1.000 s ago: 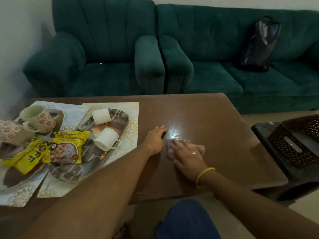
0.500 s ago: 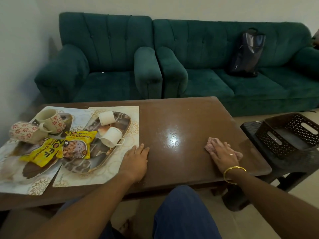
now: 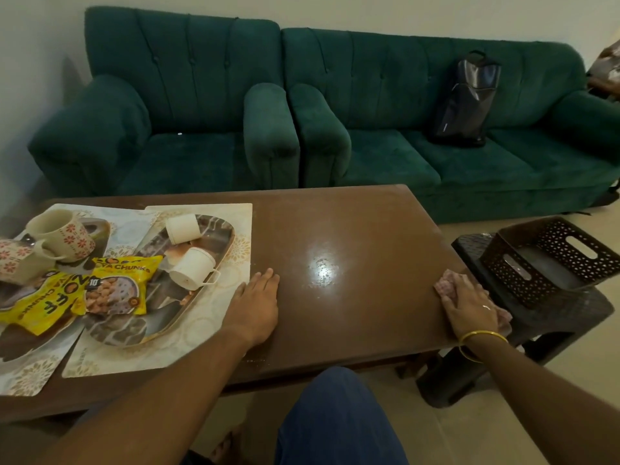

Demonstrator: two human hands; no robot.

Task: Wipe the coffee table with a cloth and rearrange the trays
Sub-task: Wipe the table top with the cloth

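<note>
Right hand flat on pink cloth, fingers straight, pressing it onto coffee table at right edge. Cloth pokes out ahead of fingertips and beside palm. Basket on stool, just right of those fingers.

Left hand flat on table, fingers straight and together, holding nothing. Near tray just left of these fingers; whether they touch it, cannot tell. Two white cups and yellow snack packets further left on tray. Second tray beyond.
</note>
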